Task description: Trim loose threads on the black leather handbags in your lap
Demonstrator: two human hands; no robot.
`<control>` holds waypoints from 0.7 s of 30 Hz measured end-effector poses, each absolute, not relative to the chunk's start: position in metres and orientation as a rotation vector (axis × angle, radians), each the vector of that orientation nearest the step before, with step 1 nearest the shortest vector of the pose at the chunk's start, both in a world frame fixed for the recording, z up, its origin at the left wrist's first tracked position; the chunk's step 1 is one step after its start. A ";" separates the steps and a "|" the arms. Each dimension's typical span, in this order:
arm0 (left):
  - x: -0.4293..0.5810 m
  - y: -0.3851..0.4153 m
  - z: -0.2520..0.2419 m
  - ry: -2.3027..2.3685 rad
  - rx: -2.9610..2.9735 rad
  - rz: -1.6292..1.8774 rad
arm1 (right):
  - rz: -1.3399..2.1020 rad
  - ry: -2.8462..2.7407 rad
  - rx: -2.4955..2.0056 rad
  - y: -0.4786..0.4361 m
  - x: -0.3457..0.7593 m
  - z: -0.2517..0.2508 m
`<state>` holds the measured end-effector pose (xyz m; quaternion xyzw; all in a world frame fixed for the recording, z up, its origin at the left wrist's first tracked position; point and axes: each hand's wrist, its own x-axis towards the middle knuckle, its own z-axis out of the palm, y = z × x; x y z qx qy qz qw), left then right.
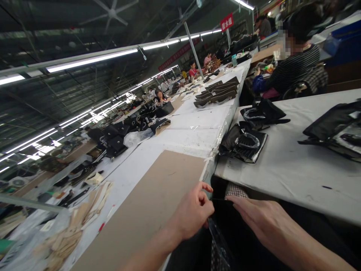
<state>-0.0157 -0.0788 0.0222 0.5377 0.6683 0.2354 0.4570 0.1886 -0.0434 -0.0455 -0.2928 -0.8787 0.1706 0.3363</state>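
Observation:
A black bag (229, 220) hangs between my hands, low in front of my lap, with a shiny plastic-wrapped strip (219, 239) running down it. My left hand (196, 207) is closed, thumb and curled fingers pinching the left end of the bag's top edge. At the other end of that edge, my right hand (258, 216) grips it, fingers together and the back of the hand facing up. Most of the bag's body is lost in dark shadow. Beyond my right hand, a black handbag (245, 143) with a plastic-wrapped handle lies on the side table.
A brown board (158, 188) lies on the long white table (194, 135) to my left. Further along are dark strips (217, 94) and piled black bags (115, 139). More black bags (338, 128) rest on the right table (296, 165). A person in a striped top (293, 67) sits beyond.

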 end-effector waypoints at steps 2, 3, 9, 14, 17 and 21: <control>-0.012 -0.084 0.018 1.658 1.372 0.606 | 0.416 -2.276 -0.755 -0.043 0.192 -0.045; -0.010 -0.087 0.017 1.662 1.381 0.617 | 0.399 -2.268 -0.746 -0.043 0.193 -0.045; 0.000 -0.091 0.012 1.705 1.358 0.671 | 0.349 -2.268 -0.667 -0.042 0.200 -0.060; 0.004 -0.085 0.011 1.822 1.444 0.652 | 0.565 -2.242 -0.724 -0.036 0.198 -0.074; 0.006 -0.078 0.012 1.829 1.504 0.610 | 0.694 -2.213 -0.802 -0.034 0.206 -0.073; 0.009 -0.069 0.013 1.811 1.620 0.552 | 0.710 -2.249 -1.017 -0.050 0.229 -0.079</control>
